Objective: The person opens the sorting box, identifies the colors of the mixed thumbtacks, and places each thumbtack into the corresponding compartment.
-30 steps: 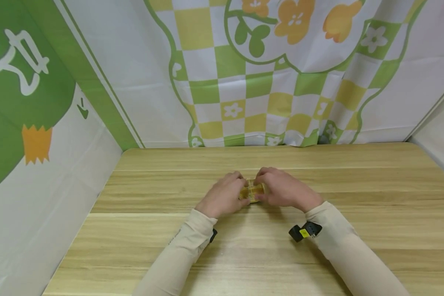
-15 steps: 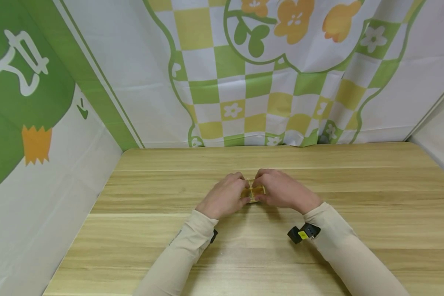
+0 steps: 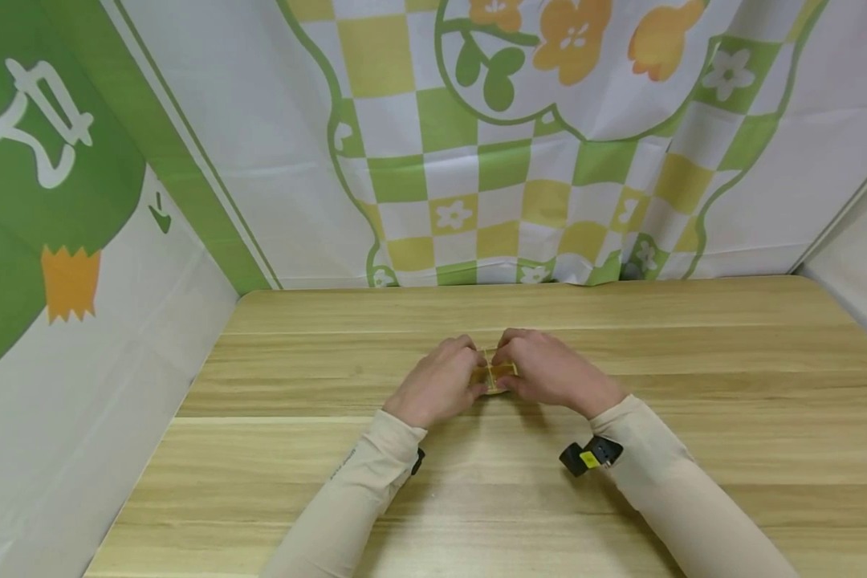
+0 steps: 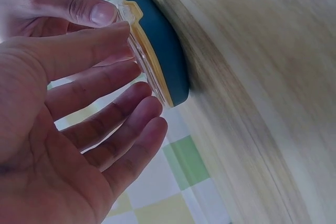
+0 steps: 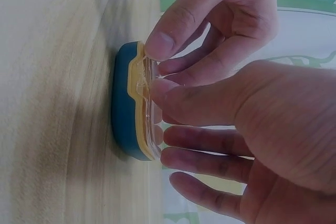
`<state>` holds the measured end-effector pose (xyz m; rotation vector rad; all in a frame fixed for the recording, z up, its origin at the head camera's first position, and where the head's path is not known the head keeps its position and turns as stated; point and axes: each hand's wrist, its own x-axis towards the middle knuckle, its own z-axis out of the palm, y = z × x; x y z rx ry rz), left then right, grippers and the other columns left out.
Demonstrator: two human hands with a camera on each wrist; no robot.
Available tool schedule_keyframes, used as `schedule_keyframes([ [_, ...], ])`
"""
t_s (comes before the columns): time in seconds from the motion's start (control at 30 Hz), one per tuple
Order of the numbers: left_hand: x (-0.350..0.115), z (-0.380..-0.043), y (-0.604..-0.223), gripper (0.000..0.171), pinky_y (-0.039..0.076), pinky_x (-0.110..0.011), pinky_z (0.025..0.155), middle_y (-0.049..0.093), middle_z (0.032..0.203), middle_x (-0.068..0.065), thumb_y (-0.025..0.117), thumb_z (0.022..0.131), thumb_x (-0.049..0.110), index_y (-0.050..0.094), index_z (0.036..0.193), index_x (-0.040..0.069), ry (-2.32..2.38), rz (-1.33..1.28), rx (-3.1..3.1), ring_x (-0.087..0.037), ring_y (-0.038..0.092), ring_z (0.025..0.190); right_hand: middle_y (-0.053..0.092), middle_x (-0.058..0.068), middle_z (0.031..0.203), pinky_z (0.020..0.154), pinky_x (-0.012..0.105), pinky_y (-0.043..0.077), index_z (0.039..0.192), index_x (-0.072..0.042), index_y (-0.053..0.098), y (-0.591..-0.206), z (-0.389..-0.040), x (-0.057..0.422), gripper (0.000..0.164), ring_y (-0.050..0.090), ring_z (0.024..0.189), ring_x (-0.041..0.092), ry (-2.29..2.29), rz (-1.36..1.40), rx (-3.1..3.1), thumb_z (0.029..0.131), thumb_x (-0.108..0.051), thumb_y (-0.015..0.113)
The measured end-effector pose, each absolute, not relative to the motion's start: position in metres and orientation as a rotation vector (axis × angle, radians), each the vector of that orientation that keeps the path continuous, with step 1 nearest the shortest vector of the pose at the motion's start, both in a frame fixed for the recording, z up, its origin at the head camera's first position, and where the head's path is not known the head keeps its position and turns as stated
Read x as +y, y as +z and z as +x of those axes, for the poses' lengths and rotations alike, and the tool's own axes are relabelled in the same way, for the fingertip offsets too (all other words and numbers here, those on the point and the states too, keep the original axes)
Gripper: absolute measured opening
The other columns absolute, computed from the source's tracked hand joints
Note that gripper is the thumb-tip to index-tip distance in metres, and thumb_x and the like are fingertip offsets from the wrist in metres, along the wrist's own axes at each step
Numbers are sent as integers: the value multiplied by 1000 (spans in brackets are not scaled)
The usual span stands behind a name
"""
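Note:
A small pill box [image 3: 503,370] sits on the wooden table between both hands. In the left wrist view the pill box [image 4: 165,51] shows a teal base, a yellow rim and a clear top; a clear front tab shows on the pill box [image 5: 126,103] in the right wrist view. My left hand [image 3: 437,381] holds its left part, thumb at the near edge and fingers over the far side. My right hand [image 3: 552,373] pinches the right part the same way, its thumb beside the tab. Fingers cover much of the top, so the contents are hard to make out.
The wooden table [image 3: 318,482] stretches around the hands on all sides. Behind it hangs a checked green, yellow and white cloth [image 3: 451,172]. A green and white printed sheet [image 3: 188,337] closes off the left side.
Both hands stay on the pill box with barely any motion. My right hand and wrist have shifted very slightly left.

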<state>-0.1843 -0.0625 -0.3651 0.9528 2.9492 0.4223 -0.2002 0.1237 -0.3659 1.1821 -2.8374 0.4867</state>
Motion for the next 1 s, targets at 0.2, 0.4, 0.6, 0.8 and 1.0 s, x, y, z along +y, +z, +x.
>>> schedule_keyframes([
  [0.2, -62, -185, -366, 27, 45, -26, 76, 56, 103, -2, 69, 81, 25, 68, 102, 9, 421, 952, 2959, -17, 53, 93, 60, 0, 92, 69, 27, 46, 91, -11, 70, -365, -200, 123, 15, 56, 80, 13, 508, 1175, -2833, 79, -19, 71],
  [0.4, -61, -185, -367, 20, 45, -25, 73, 56, 99, -1, 69, 81, 23, 70, 95, 10, 419, 968, 2962, -17, 52, 90, 59, -1, 87, 66, 25, 44, 90, -11, 71, -365, -199, 122, 14, 52, 74, 9, 511, 1154, -2844, 79, -20, 71],
  [0.6, -61, -186, -368, 10, 43, -23, 67, 53, 92, 1, 70, 80, 21, 70, 86, 13, 404, 1001, 2968, -14, 50, 84, 58, -2, 83, 65, 24, 43, 88, -12, 71, -366, -199, 122, 12, 49, 71, 8, 503, 1154, -2826, 78, -20, 71],
  [0.8, -61, -187, -368, 8, 42, -23, 65, 51, 88, 3, 70, 80, 22, 70, 84, 15, 384, 1024, 2978, -13, 48, 81, 58, -2, 82, 64, 24, 43, 87, -12, 71, -367, -199, 123, 12, 49, 69, 8, 501, 1157, -2815, 78, -20, 71],
  [1.0, -60, -187, -368, 9, 40, -23, 63, 49, 84, 3, 72, 77, 22, 71, 83, 15, 356, 1028, 2992, -13, 47, 76, 57, -2, 81, 63, 24, 43, 86, -13, 70, -367, -198, 122, 11, 49, 69, 8, 465, 1159, -2798, 77, -20, 73],
])
